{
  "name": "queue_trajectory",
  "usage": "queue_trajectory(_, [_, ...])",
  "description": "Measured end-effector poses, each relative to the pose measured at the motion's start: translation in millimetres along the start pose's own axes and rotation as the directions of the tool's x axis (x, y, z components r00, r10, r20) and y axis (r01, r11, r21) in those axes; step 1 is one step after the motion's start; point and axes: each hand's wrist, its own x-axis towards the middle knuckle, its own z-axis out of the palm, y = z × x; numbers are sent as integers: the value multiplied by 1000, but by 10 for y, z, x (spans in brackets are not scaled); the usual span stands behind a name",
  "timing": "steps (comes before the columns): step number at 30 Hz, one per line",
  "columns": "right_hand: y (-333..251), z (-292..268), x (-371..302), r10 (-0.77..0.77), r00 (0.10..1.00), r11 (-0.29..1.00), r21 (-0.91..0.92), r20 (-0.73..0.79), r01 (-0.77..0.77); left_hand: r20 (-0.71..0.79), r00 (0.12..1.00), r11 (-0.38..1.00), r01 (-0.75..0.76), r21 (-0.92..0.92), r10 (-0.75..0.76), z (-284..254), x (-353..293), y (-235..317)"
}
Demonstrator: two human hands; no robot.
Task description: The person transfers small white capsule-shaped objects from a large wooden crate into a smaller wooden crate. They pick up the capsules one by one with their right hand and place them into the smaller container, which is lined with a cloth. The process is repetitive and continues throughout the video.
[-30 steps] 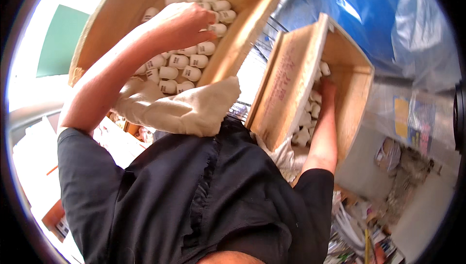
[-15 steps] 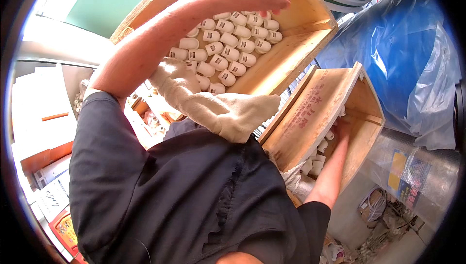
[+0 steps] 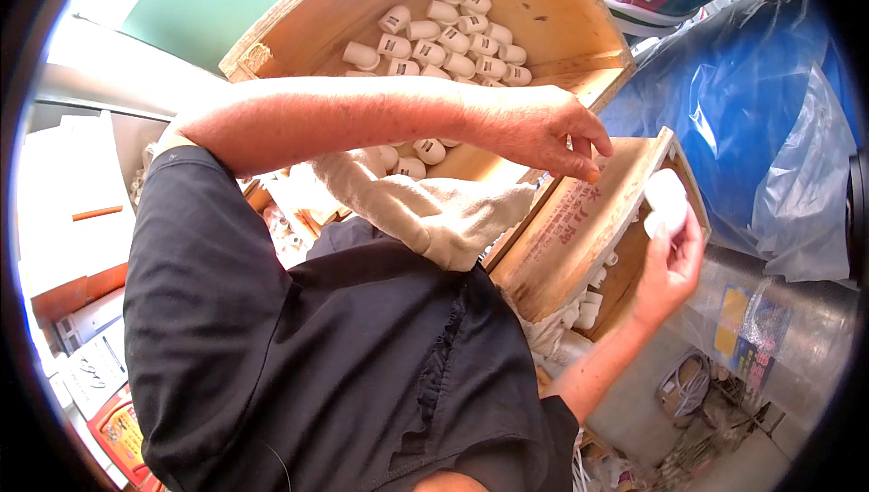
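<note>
My right hand is closed on a white pipe elbow, raised above the front of the smaller wooden box on the right. My left hand reaches over that box's near side, with thumb and fingers apart and nothing in them. The left forearm crosses over the larger wooden box, hiding some of its contents. Inside that box, several white elbows with small dark labels lie in rows. More white fittings lie loose in the smaller box beneath my right arm.
A beige cloth drapes over the larger box's near edge. Blue material under clear plastic stands at the right, above a roll of clear wrap. White papers or cartons are at the left.
My right hand has come up out of the smaller box with a white pipe elbow. My left hand has moved right and nearer, from above the larger box toward the smaller one.
</note>
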Motion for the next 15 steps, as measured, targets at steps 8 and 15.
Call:
queue_trajectory(8, [-225,714,131,-418,899,786,-444,129,430,67,988,938,156,-311,-142,18,-30,-45])
queue_trajectory(15, [-51,925,126,-598,800,705,-437,59,559,-48,966,832,192,-520,-253,61,14,-133])
